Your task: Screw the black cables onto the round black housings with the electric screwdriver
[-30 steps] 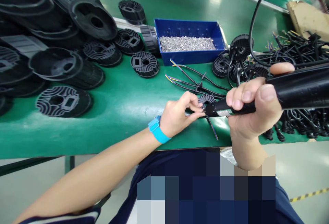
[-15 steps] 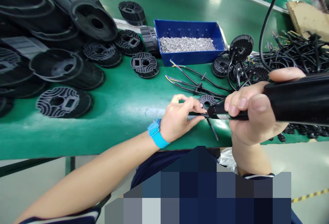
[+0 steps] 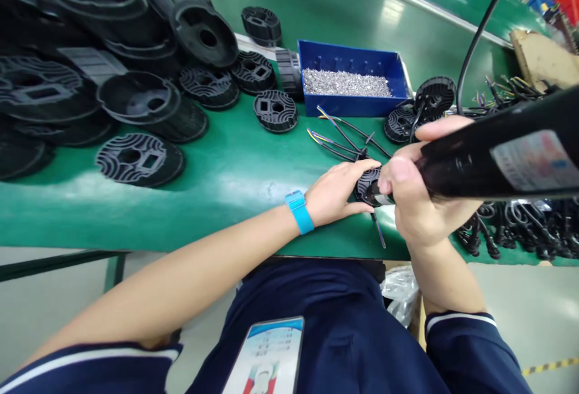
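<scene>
My right hand (image 3: 423, 201) is wrapped around a black electric screwdriver (image 3: 479, 165), which lies nearly level in view with its handle to the right. The tip end points left and down onto a round black plastic cover (image 3: 364, 181) with wavy grooves. My left hand (image 3: 337, 192), with a blue strap (image 3: 299, 212) at the wrist, holds that cover between the thumb at the near side and the fingers at the far side. Thin coloured wires (image 3: 380, 234) stick out from under the cover towards me. The bit's point and any screw under it are hidden.
Behind the hands stands a blue bin (image 3: 353, 104) of small silvery screws. Black housings (image 3: 149, 107) and grooved covers (image 3: 140, 158) crowd the left. Black cables (image 3: 488, 231) lie at right, and the screwdriver's cord (image 3: 479, 38) hangs above the table.
My left hand has gone from a pinch at the screwdriver's tip to a grip around the cover. The screwdriver's tip has come lower onto the cover, its handle tilting up. The whole view has shifted.
</scene>
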Available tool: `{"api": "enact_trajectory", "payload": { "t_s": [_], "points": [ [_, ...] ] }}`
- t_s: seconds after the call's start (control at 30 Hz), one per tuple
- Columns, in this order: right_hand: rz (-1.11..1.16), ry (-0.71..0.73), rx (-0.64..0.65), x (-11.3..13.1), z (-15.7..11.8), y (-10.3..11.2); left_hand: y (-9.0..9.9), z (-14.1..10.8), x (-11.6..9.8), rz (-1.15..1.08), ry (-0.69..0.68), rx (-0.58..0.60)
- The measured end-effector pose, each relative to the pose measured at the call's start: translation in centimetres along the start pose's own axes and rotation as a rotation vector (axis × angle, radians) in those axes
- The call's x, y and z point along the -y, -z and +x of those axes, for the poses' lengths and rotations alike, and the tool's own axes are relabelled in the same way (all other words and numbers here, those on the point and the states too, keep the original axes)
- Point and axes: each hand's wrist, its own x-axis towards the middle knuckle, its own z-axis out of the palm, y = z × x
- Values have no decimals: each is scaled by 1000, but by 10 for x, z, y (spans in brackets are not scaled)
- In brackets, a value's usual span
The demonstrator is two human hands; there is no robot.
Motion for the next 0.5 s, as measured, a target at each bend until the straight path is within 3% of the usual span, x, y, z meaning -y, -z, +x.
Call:
{"api": "enact_trajectory", "payload": {
  "t_s": [0.1,0.2,0.5],
  "points": [
    [60,126,-47,1,6,-11,-6,2,6,-70,-11,53],
    [96,78,5,2,8,-13,-7,-1,7,-102,9,64],
    [88,145,30,-6,5,-12,-4,0,3,-128,12,68]
  ]
}}
